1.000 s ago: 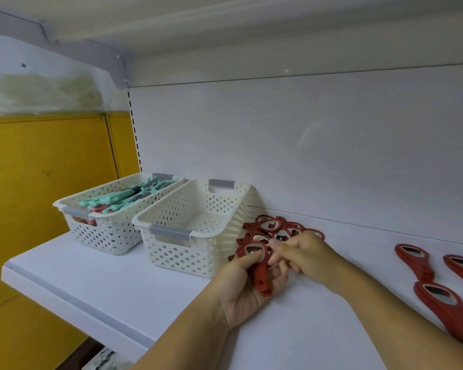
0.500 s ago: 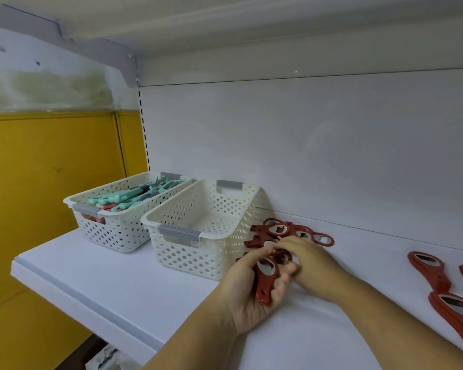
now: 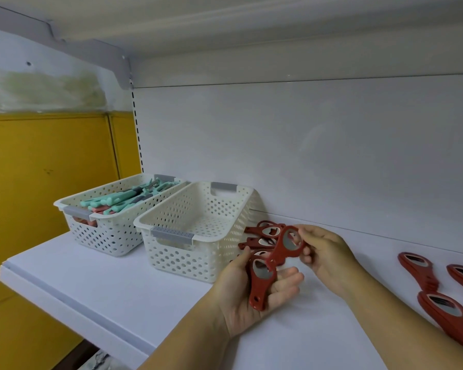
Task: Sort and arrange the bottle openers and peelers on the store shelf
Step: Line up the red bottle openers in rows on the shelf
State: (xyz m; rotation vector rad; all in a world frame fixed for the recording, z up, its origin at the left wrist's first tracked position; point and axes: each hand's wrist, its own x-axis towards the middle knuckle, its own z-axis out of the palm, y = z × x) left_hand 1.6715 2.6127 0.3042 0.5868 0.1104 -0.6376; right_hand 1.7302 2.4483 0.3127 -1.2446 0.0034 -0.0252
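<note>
On the shelf (image 3: pixel 104 287), left end: a white basket (image 3: pixel 110 236) holds teal and pink peelers (image 3: pixel 118 200).
Second basket (image 3: pixel 198 252): white, just beside the first, on its right.
Pile: red bottle openers (image 3: pixel 262 235) lie heaped on the shelf just beside the second basket, behind the hands.
Left hand (image 3: pixel 249 300): palm up, fingers curled round a red opener (image 3: pixel 259 284).
Right hand (image 3: pixel 325 253): pinches the head of another opener (image 3: pixel 288 244), held tilted, its handle end meeting the opener in the left hand.
Far right: three loose openers (image 3: pixel 418 271) lie on the shelf, well apart from the pile.
</note>
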